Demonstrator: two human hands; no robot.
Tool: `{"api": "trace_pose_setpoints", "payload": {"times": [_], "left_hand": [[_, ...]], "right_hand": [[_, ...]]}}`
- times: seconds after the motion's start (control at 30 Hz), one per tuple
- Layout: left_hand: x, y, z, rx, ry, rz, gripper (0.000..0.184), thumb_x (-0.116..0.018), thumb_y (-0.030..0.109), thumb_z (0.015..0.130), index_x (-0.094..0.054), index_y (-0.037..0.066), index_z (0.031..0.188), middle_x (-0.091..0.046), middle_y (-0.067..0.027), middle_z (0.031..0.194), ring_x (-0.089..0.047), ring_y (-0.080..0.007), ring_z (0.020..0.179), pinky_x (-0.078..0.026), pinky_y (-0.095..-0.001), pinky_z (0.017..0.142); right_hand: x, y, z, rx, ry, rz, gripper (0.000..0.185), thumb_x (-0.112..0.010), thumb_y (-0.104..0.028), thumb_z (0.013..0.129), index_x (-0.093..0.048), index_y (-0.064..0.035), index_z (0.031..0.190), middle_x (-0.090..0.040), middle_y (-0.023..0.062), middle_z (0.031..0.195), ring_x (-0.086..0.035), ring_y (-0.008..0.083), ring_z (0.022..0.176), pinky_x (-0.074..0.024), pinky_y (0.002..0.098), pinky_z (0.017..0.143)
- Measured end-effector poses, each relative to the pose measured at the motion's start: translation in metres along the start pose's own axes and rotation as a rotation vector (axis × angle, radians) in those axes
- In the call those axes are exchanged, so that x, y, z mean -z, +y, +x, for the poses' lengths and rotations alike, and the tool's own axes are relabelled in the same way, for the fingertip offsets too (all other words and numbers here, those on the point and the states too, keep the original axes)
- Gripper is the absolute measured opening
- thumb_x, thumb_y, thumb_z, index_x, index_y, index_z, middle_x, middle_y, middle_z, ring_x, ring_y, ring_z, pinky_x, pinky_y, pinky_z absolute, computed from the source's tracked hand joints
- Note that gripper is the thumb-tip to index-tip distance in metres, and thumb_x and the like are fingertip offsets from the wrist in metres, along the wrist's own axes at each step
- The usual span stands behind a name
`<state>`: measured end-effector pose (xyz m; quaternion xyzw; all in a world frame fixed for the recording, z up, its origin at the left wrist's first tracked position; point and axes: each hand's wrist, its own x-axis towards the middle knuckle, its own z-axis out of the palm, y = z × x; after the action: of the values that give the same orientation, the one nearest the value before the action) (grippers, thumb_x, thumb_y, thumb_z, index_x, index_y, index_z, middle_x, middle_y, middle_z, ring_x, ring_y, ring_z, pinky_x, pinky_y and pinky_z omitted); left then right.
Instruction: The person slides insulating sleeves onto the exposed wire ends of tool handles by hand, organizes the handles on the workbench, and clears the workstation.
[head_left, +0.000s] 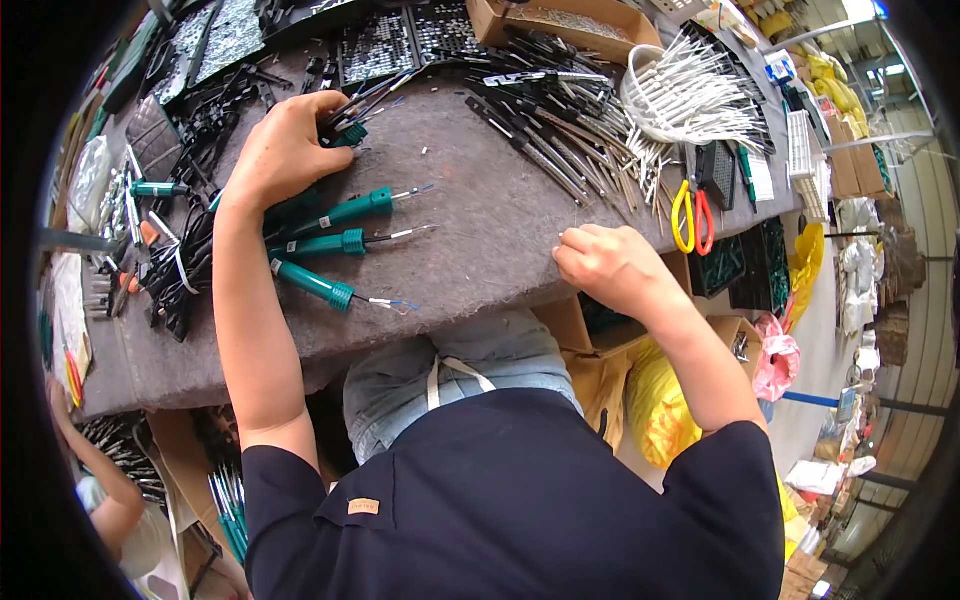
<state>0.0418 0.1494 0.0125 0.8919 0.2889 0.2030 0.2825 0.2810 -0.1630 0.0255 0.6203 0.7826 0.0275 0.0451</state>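
My left hand (285, 148) curls around a green tool handle (350, 135) on the far left part of the table; thin rods and wires stick out past the fingers. Several similar green handles lie just below it, among them one nearest the table edge (312, 283) and another above that (325, 244). Each has short wires with a white sleeve coming from its ribbed end. My right hand (610, 262) is closed in a loose fist by the front edge of the table, apart from the handles. Its palm and the inside of the fingers are hidden.
A grey cloth covers the table (470, 210). Dark metal rods (545, 130) lie piled behind, beside a clear tub (650, 95) of white rods. Scissors (693, 215) lie at the right. Black cables (185, 260) bunch at the left. Another person's arm (105, 470) shows lower left.
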Motion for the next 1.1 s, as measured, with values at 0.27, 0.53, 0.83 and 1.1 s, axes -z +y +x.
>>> {"api": "trace_pose_setpoints", "payload": {"times": [0.27,0.53,0.83,1.1], "left_hand": [[0.002,0.007,-0.002,-0.005,0.027,0.000,0.049,-0.075,0.019,0.071,-0.071,-0.002,0.115,-0.071,-0.0188,0.085,-0.067,-0.0275,0.074,-0.053,-0.0391,0.076],[0.005,0.012,-0.003,0.035,0.000,-0.028,0.048,-0.076,0.019,0.070,-0.071,-0.001,0.114,-0.072,-0.0193,0.088,-0.069,-0.0292,0.079,-0.054,-0.0397,0.078],[0.006,0.017,-0.003,0.092,-0.031,-0.032,0.048,-0.076,0.019,0.071,-0.072,-0.001,0.115,-0.072,-0.0181,0.087,-0.069,-0.0307,0.079,-0.054,-0.0399,0.079],[0.005,0.013,-0.002,0.053,-0.015,-0.017,0.049,-0.076,0.020,0.070,-0.072,0.000,0.115,-0.072,-0.0186,0.088,-0.070,-0.0309,0.080,-0.054,-0.0400,0.080]], "right_hand": [[0.007,0.004,0.006,0.008,0.023,0.011,0.010,-0.069,-0.012,0.081,-0.060,-0.0112,0.076,-0.061,0.0023,0.080,-0.070,0.0214,0.078,-0.0585,0.0361,0.063],[-0.001,0.011,0.009,-0.005,-0.007,0.088,0.014,-0.071,-0.012,0.080,-0.057,-0.0083,0.078,-0.059,0.0056,0.077,-0.068,0.0270,0.071,-0.0569,0.0389,0.062],[0.012,0.005,0.001,-0.189,-0.012,0.353,0.013,-0.069,-0.011,0.084,-0.059,-0.0041,0.087,-0.065,0.0118,0.085,-0.069,0.0343,0.084,-0.0568,0.0463,0.073],[-0.002,0.008,0.001,-0.181,-0.087,0.279,0.018,-0.071,-0.010,0.082,-0.056,-0.0030,0.092,-0.065,0.0135,0.086,-0.068,0.0371,0.087,-0.0559,0.0477,0.078]]}}
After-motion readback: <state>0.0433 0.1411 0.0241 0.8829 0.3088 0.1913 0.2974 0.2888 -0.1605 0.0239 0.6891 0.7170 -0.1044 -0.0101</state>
